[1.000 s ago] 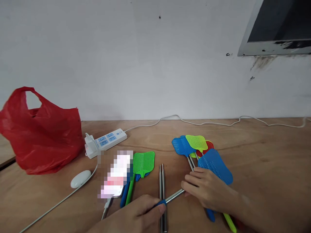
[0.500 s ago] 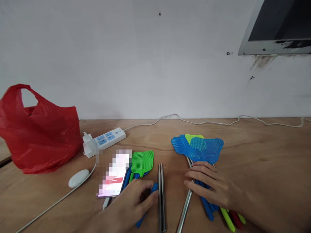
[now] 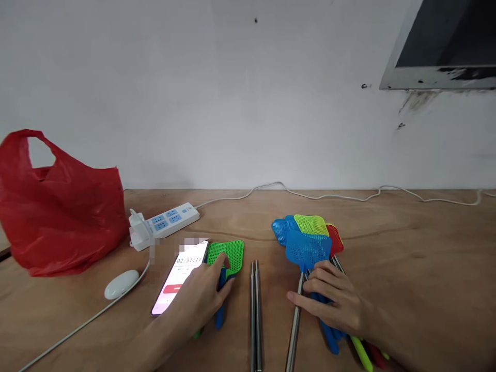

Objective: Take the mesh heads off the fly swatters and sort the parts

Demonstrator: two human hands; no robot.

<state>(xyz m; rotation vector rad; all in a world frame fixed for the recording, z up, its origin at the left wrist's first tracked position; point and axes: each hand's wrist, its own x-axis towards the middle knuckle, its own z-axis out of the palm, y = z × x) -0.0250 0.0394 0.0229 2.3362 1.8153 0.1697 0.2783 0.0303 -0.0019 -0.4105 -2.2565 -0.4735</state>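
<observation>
My left hand (image 3: pixel 211 289) is closed, thumb and fingers around a blue plastic handle (image 3: pixel 219 310) beside a green mesh fly swatter head (image 3: pixel 232 256). My right hand (image 3: pixel 337 297) rests curled over a bunch of fly swatters, its thumb against the metal rod (image 3: pixel 295 325) of a blue fly swatter (image 3: pixel 308 249). That swatter's head overlaps a yellow-green head (image 3: pixel 312 223), with a red head (image 3: pixel 335 238) at its right. Blue handles (image 3: pixel 329 336) and a yellow-green handle (image 3: pixel 362 354) stick out below the right hand. Two bare metal rods (image 3: pixel 256 315) lie between my hands.
A lit phone (image 3: pixel 189 263) lies partly behind my left forearm. Further left are a white power strip (image 3: pixel 176 219), a white oval device (image 3: pixel 121 284) with a cable, and a red plastic bag (image 3: pixel 65 212). A thin white cord (image 3: pixel 318 196) runs along the wall.
My left hand has moved up and left with the blue handle, toward the green head. Under my right hand, the front blue swatter has shifted left and down, uncovering the red head.
</observation>
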